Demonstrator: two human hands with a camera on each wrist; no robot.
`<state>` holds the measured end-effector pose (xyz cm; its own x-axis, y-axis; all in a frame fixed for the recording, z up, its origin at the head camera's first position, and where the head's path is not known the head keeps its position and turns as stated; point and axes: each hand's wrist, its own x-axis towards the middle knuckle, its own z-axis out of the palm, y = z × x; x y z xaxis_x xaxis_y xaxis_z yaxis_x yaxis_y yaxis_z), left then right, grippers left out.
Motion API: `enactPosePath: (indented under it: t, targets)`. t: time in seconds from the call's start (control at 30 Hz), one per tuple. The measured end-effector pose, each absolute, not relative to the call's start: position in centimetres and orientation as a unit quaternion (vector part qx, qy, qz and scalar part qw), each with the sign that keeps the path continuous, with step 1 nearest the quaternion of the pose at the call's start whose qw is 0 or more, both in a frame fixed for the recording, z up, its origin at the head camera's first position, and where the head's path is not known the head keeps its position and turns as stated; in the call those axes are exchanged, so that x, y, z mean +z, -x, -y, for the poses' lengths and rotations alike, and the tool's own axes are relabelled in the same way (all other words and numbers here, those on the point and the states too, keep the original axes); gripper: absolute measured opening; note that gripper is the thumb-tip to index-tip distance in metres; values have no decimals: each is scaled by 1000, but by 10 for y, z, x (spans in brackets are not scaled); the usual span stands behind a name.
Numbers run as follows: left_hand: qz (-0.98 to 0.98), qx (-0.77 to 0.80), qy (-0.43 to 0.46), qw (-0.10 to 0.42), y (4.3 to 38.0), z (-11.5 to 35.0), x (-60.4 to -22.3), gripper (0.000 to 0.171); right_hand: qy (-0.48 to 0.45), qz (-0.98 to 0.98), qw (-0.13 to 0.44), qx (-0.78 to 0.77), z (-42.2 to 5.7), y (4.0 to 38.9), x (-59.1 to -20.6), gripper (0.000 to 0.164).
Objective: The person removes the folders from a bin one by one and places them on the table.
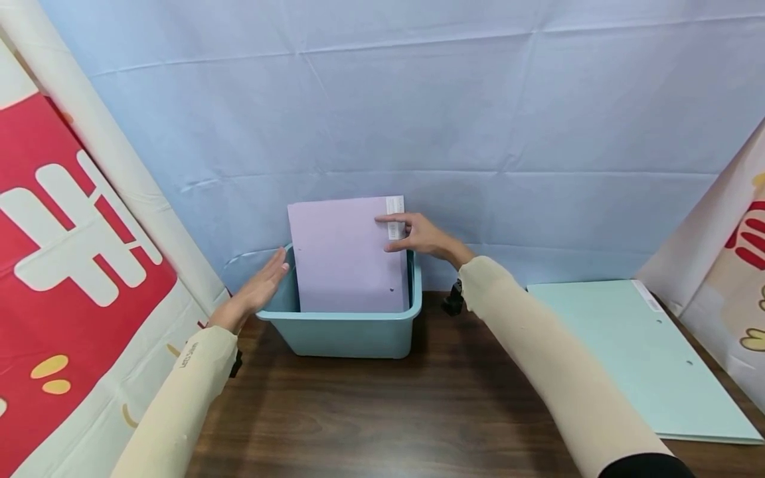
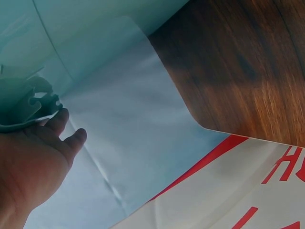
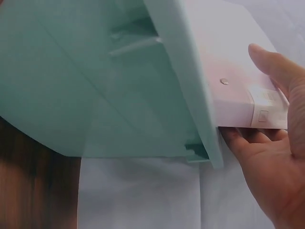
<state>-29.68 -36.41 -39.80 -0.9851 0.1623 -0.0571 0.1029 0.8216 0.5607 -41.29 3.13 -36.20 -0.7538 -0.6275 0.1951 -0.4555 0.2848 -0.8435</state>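
A purple file folder (image 1: 349, 259) with a white label on its spine side stands upright in a teal plastic bin (image 1: 346, 335). My right hand (image 1: 427, 236) holds the folder's right edge near the top. In the right wrist view one digit lies over the broad face of the folder (image 3: 233, 57), while several fingers sit along the labelled spine. My left hand (image 1: 254, 292) rests with its fingers straight against the left rim of the bin. From the left wrist, the left hand (image 2: 40, 162) is seen beside the handle at the bin's rim.
To the right, a light green folder (image 1: 645, 358) with a white label lies flat on the dark wooden table (image 1: 370, 411). A blue cloth backdrop (image 1: 418, 119) hangs right behind the bin. Printed red and white cloth (image 1: 72, 219) covers the left side.
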Motion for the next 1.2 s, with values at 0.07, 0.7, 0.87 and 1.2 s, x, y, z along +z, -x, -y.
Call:
enactPosePath:
  t: [0.07,0.7,0.87,1.2]
  targets:
    - [-952,293,-68,52,297,364,-399,69,336,-797,83,-496,-30,414,-365,67]
    - [-951,297,-79,47,302,362,-399,67,247,-797,66,-547,-16,410,-367,55]
    - [-950,297,-79,49,303,360,-401,71,224,-794,54,-563,-18,408,-371,57]
    - [-954,281,-90,44,305,360,-398,76,216,-785,10,-581,-23,402,-374,63]
